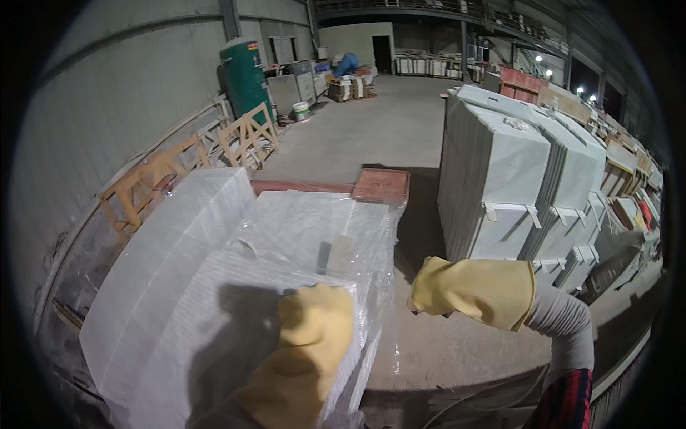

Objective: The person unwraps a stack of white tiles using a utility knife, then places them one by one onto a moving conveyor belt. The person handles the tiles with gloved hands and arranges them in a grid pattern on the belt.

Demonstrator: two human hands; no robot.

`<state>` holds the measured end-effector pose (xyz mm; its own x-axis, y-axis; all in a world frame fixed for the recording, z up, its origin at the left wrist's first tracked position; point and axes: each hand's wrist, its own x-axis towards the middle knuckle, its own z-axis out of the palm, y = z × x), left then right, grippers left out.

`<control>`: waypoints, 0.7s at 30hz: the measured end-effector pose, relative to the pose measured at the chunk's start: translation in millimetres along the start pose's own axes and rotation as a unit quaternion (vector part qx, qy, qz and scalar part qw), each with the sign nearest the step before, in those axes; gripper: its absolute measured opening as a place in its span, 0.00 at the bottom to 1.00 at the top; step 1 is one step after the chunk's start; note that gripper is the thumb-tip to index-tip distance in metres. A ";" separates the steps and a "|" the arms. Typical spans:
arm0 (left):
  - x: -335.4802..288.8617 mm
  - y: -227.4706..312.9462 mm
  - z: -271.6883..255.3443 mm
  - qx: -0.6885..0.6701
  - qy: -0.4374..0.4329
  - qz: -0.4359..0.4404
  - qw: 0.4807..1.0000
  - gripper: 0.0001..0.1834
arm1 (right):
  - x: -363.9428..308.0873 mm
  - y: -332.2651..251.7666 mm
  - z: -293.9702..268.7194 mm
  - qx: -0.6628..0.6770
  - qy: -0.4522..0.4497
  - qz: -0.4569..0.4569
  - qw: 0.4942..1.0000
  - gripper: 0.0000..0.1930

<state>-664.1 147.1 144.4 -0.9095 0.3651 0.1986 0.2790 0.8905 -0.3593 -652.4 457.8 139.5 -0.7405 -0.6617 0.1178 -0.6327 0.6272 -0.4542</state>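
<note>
On the floor [357,132], a plastic-wrapped slab stack [286,225] stands near left, white slabs [514,168] to its right. Both gloved hands curl: left hand [316,314] at the wrapped stack's right side, right hand [444,287] between stacks; whether either holds anything, I cannot tell.

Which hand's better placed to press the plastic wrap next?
Likely left: the left hand is over the wrapped stack; the right hand is right of it, clear of the plastic wrap.

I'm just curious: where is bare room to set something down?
The floor between the green cylinder and white slabs; also the brown surface between the wrapped stack and those slabs. Crowded: the left wall, lined with wooden frames.
</note>
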 end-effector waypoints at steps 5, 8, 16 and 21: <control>-13.2 -7.8 -3.5 0.030 0.037 -0.020 0.999 0.02 | -15.6 -35.8 1.8 -0.078 0.159 0.030 0.984 0.20; -13.6 -11.7 4.3 0.046 0.041 -0.025 0.998 0.02 | 23.5 -50.4 2.1 -0.073 0.145 0.019 0.987 0.17; -5.8 -9.4 23.2 0.078 0.127 0.011 0.989 0.02 | 139.8 -22.9 31.7 -0.139 0.044 0.027 0.989 0.15; -4.2 -11.0 31.3 0.119 0.188 0.032 0.975 0.02 | 175.7 -42.7 34.6 -0.173 -0.196 0.097 0.960 0.20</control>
<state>-673.0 127.3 119.0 -0.7034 0.5307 0.4728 0.2116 0.7914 -0.5735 -747.6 300.6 149.0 -0.7526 -0.5803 -0.3113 -0.5794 0.8082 -0.1057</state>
